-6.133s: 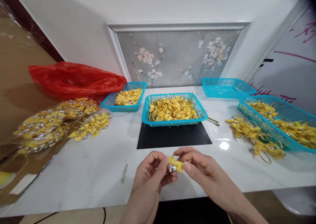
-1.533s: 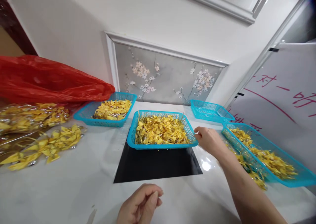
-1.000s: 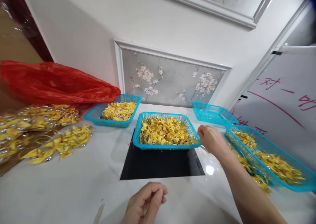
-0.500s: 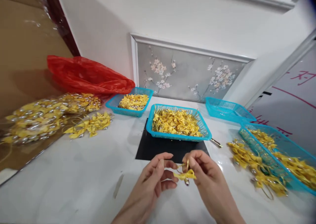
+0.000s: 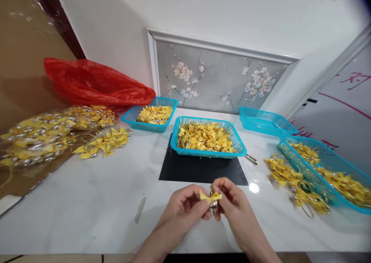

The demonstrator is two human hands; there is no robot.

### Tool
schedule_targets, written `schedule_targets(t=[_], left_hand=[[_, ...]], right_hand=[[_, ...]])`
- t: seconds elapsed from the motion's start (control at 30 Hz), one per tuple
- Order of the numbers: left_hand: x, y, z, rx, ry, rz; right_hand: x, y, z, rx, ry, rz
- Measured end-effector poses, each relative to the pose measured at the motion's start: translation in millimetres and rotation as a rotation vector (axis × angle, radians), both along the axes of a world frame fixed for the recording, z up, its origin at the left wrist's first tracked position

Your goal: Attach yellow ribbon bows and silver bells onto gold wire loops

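Note:
A small yellow ribbon bow with a silvery bell or bead hanging under it is held between my two hands above the white table. My left hand pinches the bow from the left, thumb in front. From the right, the closed fingers of my right hand grip it near a thin gold cord, most of which is hidden. Just beyond, a blue basket full of similar yellow bows rests on a black mat.
At the back left, a red plastic bag lies behind a smaller blue basket. Bagged bows and a loose pile sit left. Right are a clear-bottomed blue basket, another holding bows, strung bows and a metal tool.
My hands have come closer together around the bow, and the left fingers have closed on it. The bow has turned, with its bead now facing me. The view has shifted slightly.

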State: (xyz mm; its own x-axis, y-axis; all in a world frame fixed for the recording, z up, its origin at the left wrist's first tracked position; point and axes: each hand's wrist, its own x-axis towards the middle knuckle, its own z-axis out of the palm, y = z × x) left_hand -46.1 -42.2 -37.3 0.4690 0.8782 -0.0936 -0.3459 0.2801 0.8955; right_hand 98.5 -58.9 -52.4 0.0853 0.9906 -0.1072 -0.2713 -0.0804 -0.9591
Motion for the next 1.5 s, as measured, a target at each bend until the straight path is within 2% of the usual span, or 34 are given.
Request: schedule_targets(t=[0.2,0.27,0.4,0.5,0.6,0.67,0.73,0.8,0.87,0.93,1.03,1.13,1.23,1.3,1.5], left_hand=[[-6,2,-5.4,-0.122,-0.066,0.039],[-7,4,-6.8,-0.153,-0.084,0.064],[-2,3,-4.6,-0.16,-0.076,0.104],[3,-3,-0.7,-0.136,-0.035,0.125],[2,-11,2.6,-0.049,0.107,0.217],[-2,-15,5.6,0.099,0.223,0.337],[-8,-19,10.3,0.263,0.33,0.43],[-12,-22,16.6,0.367,0.428,0.452],[-12,-23,22.6,0.397,0.481,0.42],[-9,-24,26.9,0.362,0.471,0.367],[-2,-24,28.9,0.186,0.361,0.301],[2,-25,27.3,0.038,0.244,0.312],[3,-27,25.6,0.028,0.207,0.339],[3,-28,26.2,0.036,0.197,0.306],[6,-30,32.4,-0.104,0.031,0.189]], right_hand=[[2,-7,3.3,0.058,-0.162,-0.095],[3,-12,6.7,0.066,-0.216,-0.07],[-4,-19,17.3,0.084,-0.133,0.043],[-11,-22,24.4,0.086,-0.113,0.025],[-13,-24,27.5,0.073,-0.153,0.01],[-12,-26,27.5,0.104,-0.228,-0.011],[-12,-29,26.8,0.201,-0.367,-0.046],[-12,-31,26.4,0.331,-0.514,-0.051],[-13,-33,27.1,0.422,-0.594,-0.054],[-13,-34,28.6,0.445,-0.591,-0.06],[-14,-35,31.0,0.376,-0.497,-0.048],[-12,-35,31.5,0.294,-0.432,-0.023],[-9,-34,30.5,0.308,-0.453,-0.001],[-8,-33,30.0,0.303,-0.44,0.006],[-6,-31,29.4,0.1,-0.104,0.056]])
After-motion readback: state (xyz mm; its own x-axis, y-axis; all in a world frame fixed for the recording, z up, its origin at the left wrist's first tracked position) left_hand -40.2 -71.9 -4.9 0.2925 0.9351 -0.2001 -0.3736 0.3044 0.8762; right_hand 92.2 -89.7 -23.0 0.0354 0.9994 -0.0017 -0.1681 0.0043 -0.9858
